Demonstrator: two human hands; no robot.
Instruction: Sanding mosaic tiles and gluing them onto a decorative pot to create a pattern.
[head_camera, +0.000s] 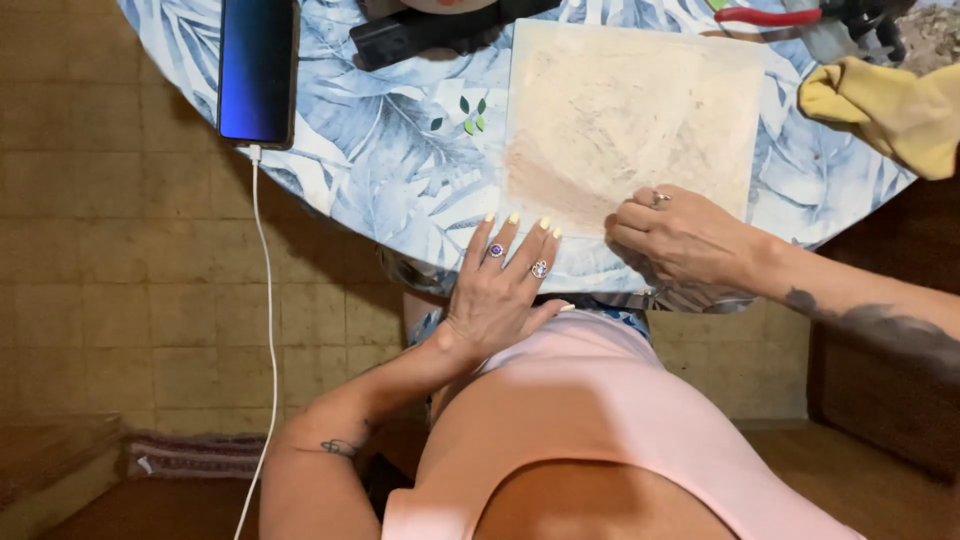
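A square pale board (632, 110), smeared with brownish powder, lies on a round table covered by a blue leaf-print cloth (385, 150). My left hand (503, 283) rests flat at the table's near edge just below the board's left corner, fingers spread, with two rings and yellow nails. My right hand (678, 238) is curled with fingers closed at the board's near edge, knuckles on the cloth. Whether it pinches anything small cannot be seen.
A phone (257, 68) with a lit blue screen lies at the table's left, its white cable (268, 330) hanging to the tiled floor. A black object (420, 35) sits at the far edge. Yellow cloth (890, 110) and red-handled pliers (765, 15) lie at the right.
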